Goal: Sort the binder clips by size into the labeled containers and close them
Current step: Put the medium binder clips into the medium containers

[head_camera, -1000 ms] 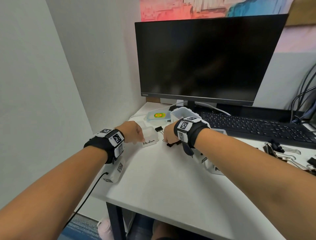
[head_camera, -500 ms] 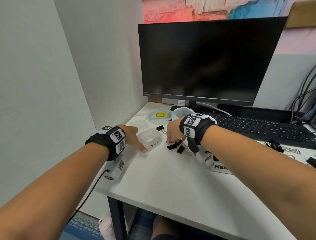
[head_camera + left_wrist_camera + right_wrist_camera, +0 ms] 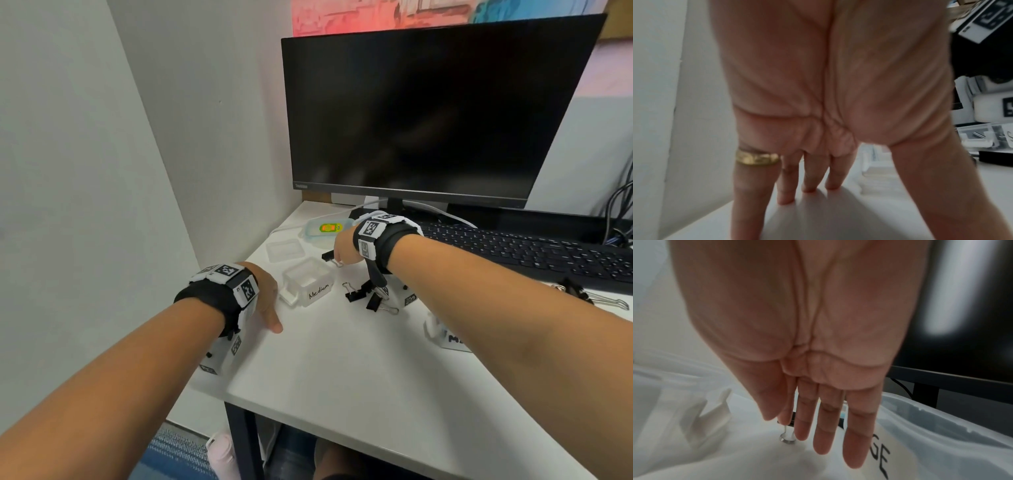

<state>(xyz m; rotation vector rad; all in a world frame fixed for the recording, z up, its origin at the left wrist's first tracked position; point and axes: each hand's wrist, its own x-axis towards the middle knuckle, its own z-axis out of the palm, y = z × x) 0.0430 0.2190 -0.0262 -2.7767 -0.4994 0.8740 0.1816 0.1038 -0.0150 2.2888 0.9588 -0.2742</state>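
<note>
Head cam: two bare forearms w/ marker wristbands reach over a white desk (image 3: 342, 370) toward an open clear tub marked "Medium" (image 3: 308, 281), which stands near the desk's left edge. Left hand (image 3: 265, 298) lies just left of the tub, fingers straight, tips on the desktop, holding nothing; left wrist cam shows the same spread fingers (image 3: 807, 178) pressing the surface, a gold ring (image 3: 757, 158) on one. Right hand (image 3: 344, 250) hangs just behind & right of the tub, over a black clip (image 3: 329, 255) w/ a wire loop poking out below the fingers. Right wrist cam has that hand's fingers (image 3: 822, 426) straight and relaxed, thumb and index tips right at the clip (image 3: 790, 426); whether they pinch it I can't tell, pic is blurred. A bigger clear box, letters "GE" on its side (image 3: 882, 462), sits right beside that hand. Right of the tub, apart from it, a small heap of black clips (image 3: 368, 296) lies on the desk. Behind the tub: a flat clear lid (image 3: 285, 250), then a lidded container w/ a yellow-green sticker (image 3: 327, 229). Farther right of the tub, a second tub (image 3: 445, 337) shows partly under the right forearm. Dark monitor (image 3: 428, 113) and keyboard (image 3: 534, 250) fill the back of the desk.
</note>
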